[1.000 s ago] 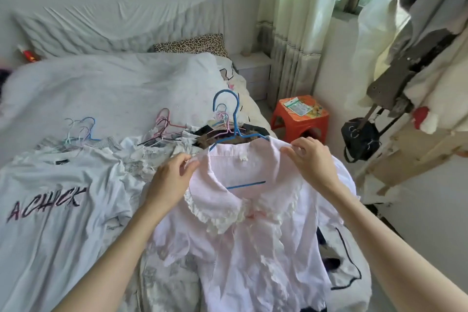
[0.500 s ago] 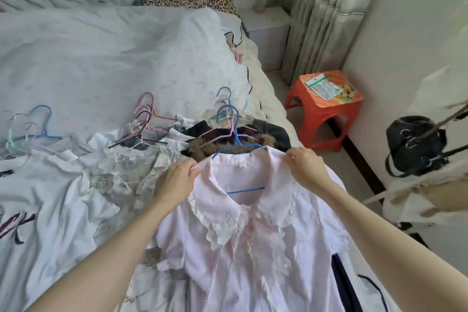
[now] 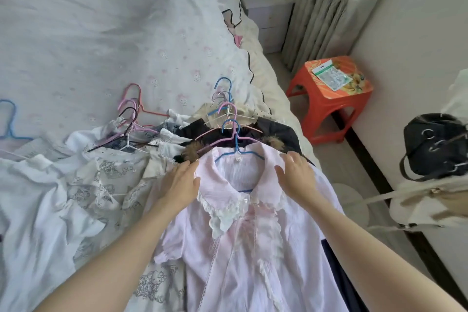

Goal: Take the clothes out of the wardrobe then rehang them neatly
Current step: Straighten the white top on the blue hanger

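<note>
White tops [image 3: 63,200] lie crumpled along the bed's [image 3: 101,45] near left edge, with a tangle of pink and dark hangers [image 3: 131,119] just beyond them. The left hand [image 3: 178,185] rests flat, fingers relaxed, on the left shoulder of a pink blouse [image 3: 243,248] spread at the bed's near right edge on a blue hanger [image 3: 236,143]. The right hand [image 3: 296,176] lies loosely spread on the blouse's right shoulder, gripping nothing. A dark fur-trimmed coat [image 3: 276,129] lies beneath. Off the bed's right side stands an orange stool [image 3: 326,106], and a black bag [image 3: 435,144] hangs farther right.
</note>
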Motion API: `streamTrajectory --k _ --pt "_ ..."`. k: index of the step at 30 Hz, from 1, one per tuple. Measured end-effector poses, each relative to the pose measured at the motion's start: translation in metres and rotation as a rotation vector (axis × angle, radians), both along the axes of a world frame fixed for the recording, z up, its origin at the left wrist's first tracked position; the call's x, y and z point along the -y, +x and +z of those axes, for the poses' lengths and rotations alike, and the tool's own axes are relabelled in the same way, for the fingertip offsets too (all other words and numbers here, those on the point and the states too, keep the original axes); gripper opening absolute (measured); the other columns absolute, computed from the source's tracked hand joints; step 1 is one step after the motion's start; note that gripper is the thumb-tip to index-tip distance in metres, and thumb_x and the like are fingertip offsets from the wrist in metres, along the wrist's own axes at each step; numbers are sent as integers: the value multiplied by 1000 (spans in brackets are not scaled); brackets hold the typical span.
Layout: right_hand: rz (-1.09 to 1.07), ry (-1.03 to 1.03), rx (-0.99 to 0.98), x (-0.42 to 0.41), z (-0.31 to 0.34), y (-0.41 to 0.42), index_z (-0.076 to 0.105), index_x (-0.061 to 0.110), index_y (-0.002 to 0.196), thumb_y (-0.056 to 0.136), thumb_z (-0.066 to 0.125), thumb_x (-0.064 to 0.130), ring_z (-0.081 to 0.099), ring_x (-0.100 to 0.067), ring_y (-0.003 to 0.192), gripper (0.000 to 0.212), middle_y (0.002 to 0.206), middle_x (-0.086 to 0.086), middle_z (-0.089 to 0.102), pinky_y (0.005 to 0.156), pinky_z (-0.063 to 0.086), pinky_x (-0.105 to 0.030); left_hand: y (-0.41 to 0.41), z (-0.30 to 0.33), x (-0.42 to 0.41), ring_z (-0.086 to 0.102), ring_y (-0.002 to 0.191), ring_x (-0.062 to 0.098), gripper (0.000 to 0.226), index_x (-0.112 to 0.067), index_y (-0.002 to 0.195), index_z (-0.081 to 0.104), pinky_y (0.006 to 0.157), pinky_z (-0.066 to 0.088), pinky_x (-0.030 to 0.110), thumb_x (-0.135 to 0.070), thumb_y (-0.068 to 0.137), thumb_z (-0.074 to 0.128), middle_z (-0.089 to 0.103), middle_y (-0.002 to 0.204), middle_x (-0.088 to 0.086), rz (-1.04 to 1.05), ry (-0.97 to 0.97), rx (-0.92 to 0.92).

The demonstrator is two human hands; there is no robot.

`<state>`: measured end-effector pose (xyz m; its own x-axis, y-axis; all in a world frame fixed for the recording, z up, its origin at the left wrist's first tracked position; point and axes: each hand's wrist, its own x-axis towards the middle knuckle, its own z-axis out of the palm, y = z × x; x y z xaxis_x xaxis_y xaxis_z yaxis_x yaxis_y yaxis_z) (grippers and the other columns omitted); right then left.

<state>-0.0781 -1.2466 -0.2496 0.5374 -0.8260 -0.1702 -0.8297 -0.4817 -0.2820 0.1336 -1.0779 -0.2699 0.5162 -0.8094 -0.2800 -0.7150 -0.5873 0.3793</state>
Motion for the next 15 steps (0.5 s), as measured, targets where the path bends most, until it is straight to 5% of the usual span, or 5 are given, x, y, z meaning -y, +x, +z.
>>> streamTrajectory --k 8,12,15 --pt "127 -1 -31 -45 18 -50 28 20 144 97 41 38 20 -23 141 53 153 -7 24 114 15 -43 -66 54 -25 4 143 21 53 -26 148 14 115 6 40 -36 99 32 9 156 3 -264 217 241" --pt "118 -74 1 -67 44 -90 30 19 144 95 45 37 22 -23 140 54 152 -6 26 112 14 -45 -103 82 -21 32 135 29 48 -16 138 42 109 24 48 -36 94 40 38 144 13 -321 -51 285" --pt "71 -132 71 -91 64 -127 43 14 137 89 57 32 39 -32 131 53 144 -13 40 105 27 -53 -142 100 -34 51 119 37 50 -12 121 59 94 42 53 -38 84 37 58 124 15 -373 -181 233"
